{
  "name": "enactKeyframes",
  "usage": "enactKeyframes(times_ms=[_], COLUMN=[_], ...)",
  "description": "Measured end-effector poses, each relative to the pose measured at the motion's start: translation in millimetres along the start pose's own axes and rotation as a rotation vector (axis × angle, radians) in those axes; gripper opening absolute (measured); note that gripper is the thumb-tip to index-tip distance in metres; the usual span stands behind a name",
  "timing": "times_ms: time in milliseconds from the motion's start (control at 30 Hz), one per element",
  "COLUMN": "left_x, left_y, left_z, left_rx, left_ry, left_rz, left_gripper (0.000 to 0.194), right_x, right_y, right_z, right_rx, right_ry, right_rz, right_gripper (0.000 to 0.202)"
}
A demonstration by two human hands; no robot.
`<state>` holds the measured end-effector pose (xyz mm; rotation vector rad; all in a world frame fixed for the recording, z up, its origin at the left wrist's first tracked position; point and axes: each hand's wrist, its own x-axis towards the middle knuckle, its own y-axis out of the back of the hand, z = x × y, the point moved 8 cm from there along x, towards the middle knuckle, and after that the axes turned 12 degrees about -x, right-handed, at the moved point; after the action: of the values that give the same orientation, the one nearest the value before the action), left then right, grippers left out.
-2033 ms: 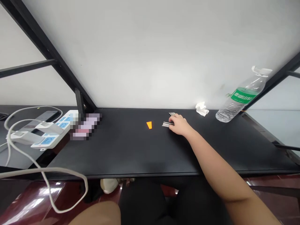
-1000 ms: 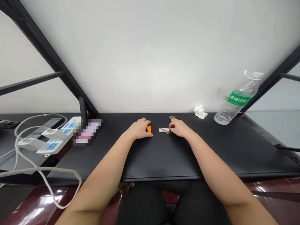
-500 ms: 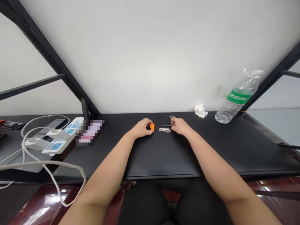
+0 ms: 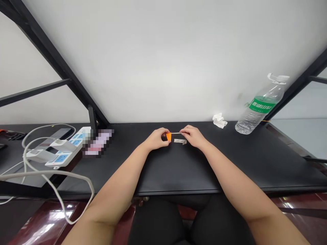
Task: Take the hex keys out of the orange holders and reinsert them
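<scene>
My left hand (image 4: 158, 139) is closed on a small orange holder (image 4: 169, 136), thumb below and fingers above. In the fingertips of my right hand (image 4: 192, 135) is one end of a thin metal hex key (image 4: 175, 133). Its other end reaches the orange holder's right side; whether it sits inside cannot be made out. Several L-shaped hex keys (image 4: 179, 140) lie side by side on the black tabletop (image 4: 176, 166), just below the held key and between my hands.
A large water bottle (image 4: 260, 105) and a crumpled white tissue (image 4: 219, 120) are at the back right. To the left lie a power strip (image 4: 68, 149) with plugs, looping white cables (image 4: 88, 180) and a blurred pinkish item (image 4: 99, 143). A white wall (image 4: 163, 61) closes off the back.
My right hand has brought the hex key up and left to the orange holder. My left hand has shifted slightly right. The metal pieces behind my right hand no longer show.
</scene>
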<state>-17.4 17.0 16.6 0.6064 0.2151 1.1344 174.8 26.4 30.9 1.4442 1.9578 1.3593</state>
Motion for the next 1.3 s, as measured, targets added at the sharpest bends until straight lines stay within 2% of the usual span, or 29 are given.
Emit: enactKeyframes(times_ms=[133,267,500,600,700,833,967,1067,1300], left_x=[0.0,-1.4,-4.9,-5.6,-5.9,-5.4,-4.2,-3.7,-3.0], left_y=[0.6,-3.3,-7.6,-12.0,-12.3,-10.0,-10.3,-11.9,-13.2], left_z=[4.7,13.6,44.1,48.6,46.3,37.8,24.7,13.1,0.2], left_rx=[-0.081,-0.145,-0.055,-0.043,-0.066,-0.096,-0.085,-0.058,0.021], left_ry=[-0.021,-0.042,-0.173,-0.164,-0.138,-0.095,-0.048,-0.010,0.030], left_rz=[0.027,0.000,0.001,-0.022,-0.014,0.012,0.002,-0.032,-0.071], left_gripper=[0.039,0.037,0.035,0.036,0.039,0.046,0.049,0.051,0.052], right_x=[-1.3,-2.9,-1.2,-2.9,-5.5,-4.7,-1.4,-1.8,-4.8], right_y=[3.3,6.3,5.6,2.6,0.8,-2.2,-13.8,-16.9,-18.4], right_z=[0.8,-4.5,-9.5,-25.0,-32.7,-24.1,3.0,17.7,22.8], right_rx=[0.033,0.046,0.184,0.203,0.188,0.167,-0.075,-0.128,-0.164], right_ry=[0.069,0.136,-0.002,0.111,0.188,0.143,-0.051,-0.117,-0.176], right_rz=[0.082,0.114,0.092,0.093,0.109,0.106,-0.063,-0.161,-0.303], right_gripper=[0.024,0.024,0.012,0.017,0.022,0.021,0.017,0.015,0.013])
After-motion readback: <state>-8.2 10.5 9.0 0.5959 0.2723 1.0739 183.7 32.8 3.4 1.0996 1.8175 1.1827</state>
